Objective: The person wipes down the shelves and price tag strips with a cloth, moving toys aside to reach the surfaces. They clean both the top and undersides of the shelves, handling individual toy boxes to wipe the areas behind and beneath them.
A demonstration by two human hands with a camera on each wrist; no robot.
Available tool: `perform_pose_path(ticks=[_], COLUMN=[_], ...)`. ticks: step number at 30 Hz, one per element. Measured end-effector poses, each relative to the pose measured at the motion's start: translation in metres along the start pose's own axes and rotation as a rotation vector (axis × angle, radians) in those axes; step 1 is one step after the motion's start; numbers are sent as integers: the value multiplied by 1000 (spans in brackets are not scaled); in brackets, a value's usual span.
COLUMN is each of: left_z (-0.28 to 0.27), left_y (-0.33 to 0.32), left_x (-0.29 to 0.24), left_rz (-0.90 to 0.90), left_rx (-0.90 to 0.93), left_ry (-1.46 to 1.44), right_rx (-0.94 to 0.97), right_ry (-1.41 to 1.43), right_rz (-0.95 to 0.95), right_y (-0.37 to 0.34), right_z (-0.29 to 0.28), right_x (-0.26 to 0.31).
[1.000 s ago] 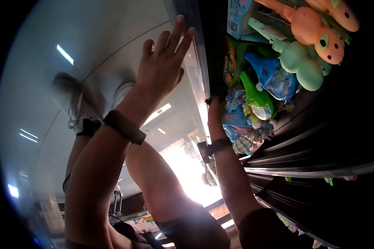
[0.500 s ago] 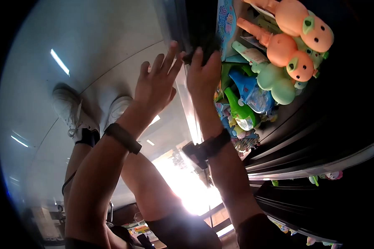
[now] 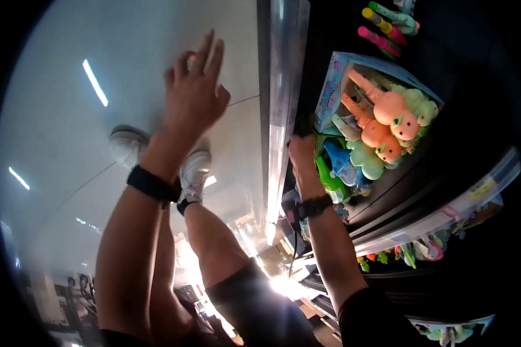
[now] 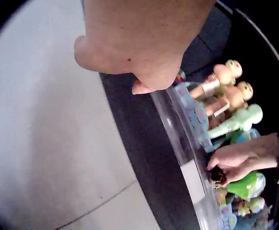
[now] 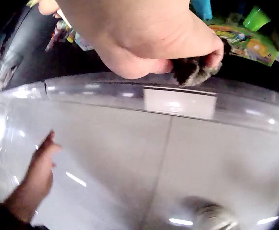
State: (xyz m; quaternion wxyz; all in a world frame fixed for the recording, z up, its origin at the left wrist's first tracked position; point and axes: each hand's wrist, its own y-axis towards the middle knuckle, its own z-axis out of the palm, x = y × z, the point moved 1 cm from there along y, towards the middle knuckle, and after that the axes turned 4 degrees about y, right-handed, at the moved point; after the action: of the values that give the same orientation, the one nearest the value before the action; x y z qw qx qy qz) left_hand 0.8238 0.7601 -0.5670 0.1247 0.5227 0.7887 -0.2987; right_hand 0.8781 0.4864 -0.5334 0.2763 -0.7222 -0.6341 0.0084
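My right hand [image 3: 304, 153] is at the shelf's front edge, beside the toys. Its fingers and thumb pinch a dark, fuzzy cloth-like thing [image 5: 192, 74], which has a paler edge in the right wrist view. That thing also shows in the left wrist view [image 4: 217, 176], under the fingers and behind the clear edge strip [image 4: 178, 129]. Over the floor, away from the shelf, my left hand [image 3: 195, 98] hangs in the air with fingers extended, holding nothing. A white label [image 5: 180, 102] sits on the strip below the right hand.
A blue display box [image 3: 330, 95] holds orange and green animal-shaped toys [image 3: 389, 107]. Blue [image 3: 342, 165] and green toys [image 3: 328, 182] lie beside it. A lower shelf rim [image 3: 440, 214] curves at the right. White shoes [image 3: 195, 170] stand on the pale floor.
The head view has shifted, showing more of the shelf and box. My left hand has moved away from the shelf edge. My right hand, first hidden partly in shadow, has moved along the edge.
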Motion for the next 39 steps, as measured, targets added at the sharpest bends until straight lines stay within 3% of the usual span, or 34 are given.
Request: perform_pose_path(ticks=[2,3,5,6,8,10,11,14,15,17,18,20,21,23,25,27,28,30,32,34,37,39], left_z=[-27,-42,-73,-80,-100,-104,-106,-104,-100,-87,-80,-65,-60,-57,-65,-70,-71,-72,-70,-70,-71,-75], left_y=[-1,-2,-5,-3,20,50,62,101,110,124,127,127,125,127,131,131,131,137,136,136,136,137], left_x=[28,41,56,65,73,73,72,32,17,-4,-11,-20,-24,-23,-18,-12,-10,-9,-9,-6,-4,0], left_rz=[-57,-45,-58,-11,40,66,102,213,255,243,242,200,165,166,211,238,252,268,246,257,306,315], left_rx=[23,45,121,120,141,106,97,126,136,157,167,151,135,103,-37,-28,-3,14,177,128,61,41], left_ry=[40,70,126,147,133,83,47,-40,-78,-107,-122,-149,-172,-170,-100,-84,-105,-129,-129,-127,-83,-33], right_rx=[187,194,-1,-1,-227,-268,-161,-142,-141,-13,-9,-28,-24,-14,-41,-64,-24,9,-17,-116,-19,17], right_ry=[-370,-375,-394,-397,-306,-300,-226,-272,-282,57,43,-140,-149,-164,-244,-316,-347,-378,-271,-114,-94,-147], right_rz=[289,287,-117,-110,-418,-259,-48,430,424,306,314,14,21,-232,-188,-154,-48,53,-138,-482,-482,-513], right_y=[29,41,54,52,59,38,25,19,31,50,60,91,106,129,112,80,62,67,97,144,164,149], right_z=[-7,-8,-2,-1,7,8,4,3,3,6,6,11,11,7,8,10,9,10,12,20,18,11], right_x=[42,74,130,129,113,78,62,58,66,82,94,166,193,230,196,165,154,158,197,251,285,266])
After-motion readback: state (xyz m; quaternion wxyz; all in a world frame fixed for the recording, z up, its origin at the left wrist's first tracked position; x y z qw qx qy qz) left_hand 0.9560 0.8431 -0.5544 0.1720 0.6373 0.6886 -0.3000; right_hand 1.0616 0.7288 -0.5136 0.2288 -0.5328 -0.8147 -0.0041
